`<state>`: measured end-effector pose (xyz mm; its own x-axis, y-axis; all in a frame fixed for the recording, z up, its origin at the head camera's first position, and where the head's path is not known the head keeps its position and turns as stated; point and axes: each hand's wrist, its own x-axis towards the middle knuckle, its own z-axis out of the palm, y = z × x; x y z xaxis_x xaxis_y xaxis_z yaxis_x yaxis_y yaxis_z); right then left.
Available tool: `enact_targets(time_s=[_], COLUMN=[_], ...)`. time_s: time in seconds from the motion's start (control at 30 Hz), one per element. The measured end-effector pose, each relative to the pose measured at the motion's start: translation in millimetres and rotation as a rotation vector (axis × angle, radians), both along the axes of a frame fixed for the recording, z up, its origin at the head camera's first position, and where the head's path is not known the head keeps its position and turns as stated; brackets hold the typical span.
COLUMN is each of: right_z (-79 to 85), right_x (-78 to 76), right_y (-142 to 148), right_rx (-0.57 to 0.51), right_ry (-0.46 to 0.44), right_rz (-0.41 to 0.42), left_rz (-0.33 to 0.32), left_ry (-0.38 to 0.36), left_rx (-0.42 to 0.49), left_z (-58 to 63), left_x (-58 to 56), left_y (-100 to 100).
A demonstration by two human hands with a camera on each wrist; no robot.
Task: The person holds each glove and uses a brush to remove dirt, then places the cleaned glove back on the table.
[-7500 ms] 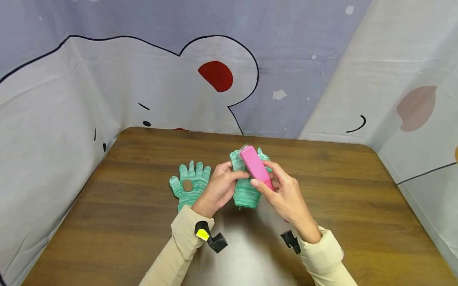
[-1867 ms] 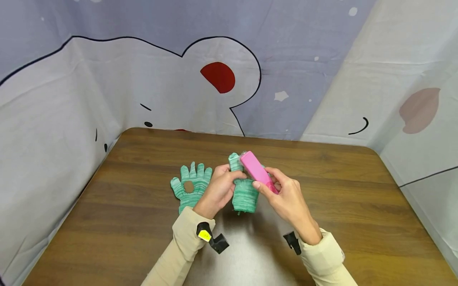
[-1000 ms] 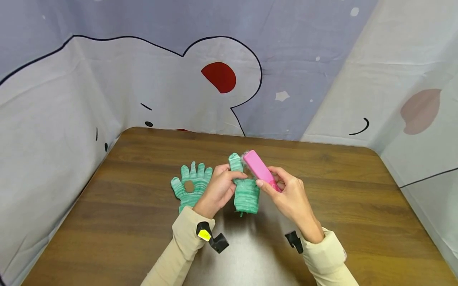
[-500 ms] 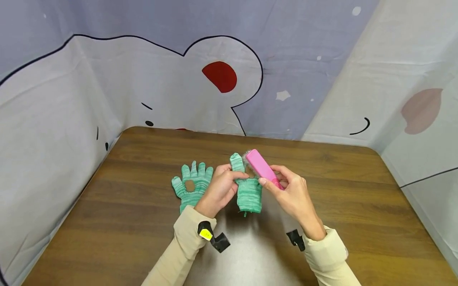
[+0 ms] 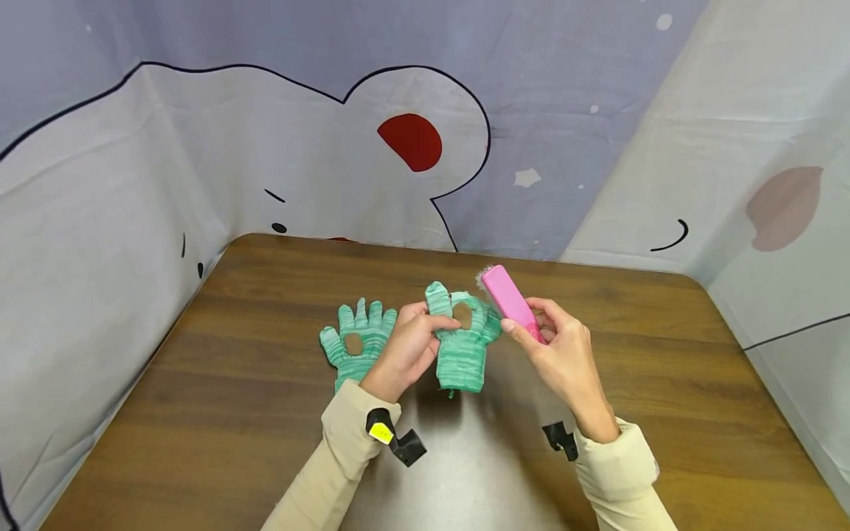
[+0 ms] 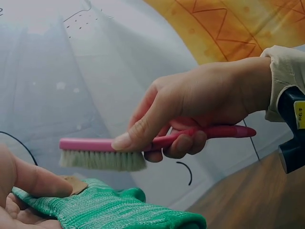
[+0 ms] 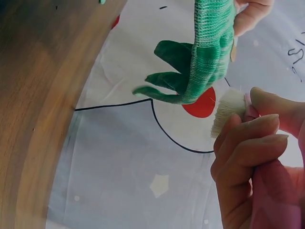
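Observation:
My left hand [image 5: 415, 343] pinches a green knitted glove [image 5: 461, 361] at its palm side, thumb beside the brown round patch [image 5: 462, 316]. The glove is held up off the table, its fingers drooping away in the right wrist view. My right hand [image 5: 561, 350] grips a pink brush [image 5: 510, 299] by its handle. In the left wrist view the brush's pale bristles [image 6: 102, 161] face down, a small gap above the glove [image 6: 114, 207]. The bristles [image 7: 228, 112] also stand apart from the glove [image 7: 207, 62] in the right wrist view.
A second green glove [image 5: 358, 350] with a brown patch lies flat on the wooden table [image 5: 232, 413], partly behind my left forearm. Printed cloth [image 5: 319, 155] hangs behind the table's far edge and along both sides. Each wrist carries a black camera mount [image 5: 406, 446].
The brush has lifted away from the glove toward the upper right with my right hand. The patch and the glove's upper part are now uncovered. The left hand has kept its hold.

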<state>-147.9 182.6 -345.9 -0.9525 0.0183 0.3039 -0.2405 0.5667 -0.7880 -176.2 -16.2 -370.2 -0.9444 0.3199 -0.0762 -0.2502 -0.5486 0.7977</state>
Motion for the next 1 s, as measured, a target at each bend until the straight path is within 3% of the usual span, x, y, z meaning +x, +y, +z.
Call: enact_targets(time_s=[1.0], right_z=[6.1], right_x=[6.8], right_y=[-8.3], right_rx=[-0.087], right_ry=[-0.095], right_rz=[0.086], left_rz=[-0.013], left_ry=[0.006], left_rx=[-0.012], left_z=[-0.4], left_x=[-1.6], left_y=[0.7])
